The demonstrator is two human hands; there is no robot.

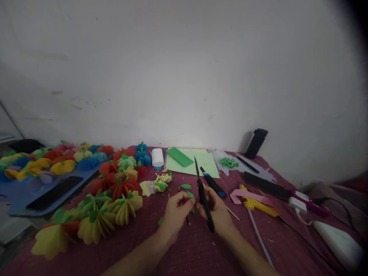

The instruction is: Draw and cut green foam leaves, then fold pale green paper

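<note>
My right hand (220, 214) is closed around a pair of black-handled scissors (203, 197), whose blades point up and away from me. Close beside it, my left hand (176, 211) pinches a small green paper piece (190, 194) between thumb and fingers. Just beyond the fingers lies another green paper scrap (185, 186). A blue-and-black utility knife (214, 183) rests right behind the scissors. Further back, a green paper strip (179, 156) lies on pale green paper sheets (201, 163).
Many colourful paper pumpkins (125, 188) crowd the left side. Crumpled paper scraps (161, 182) and a white bottle (157, 158) sit mid-table. To the right are a yellow glue gun (260, 206) with its cord, a pink strip (253, 195), a power strip (307, 201) and a black flask (257, 143).
</note>
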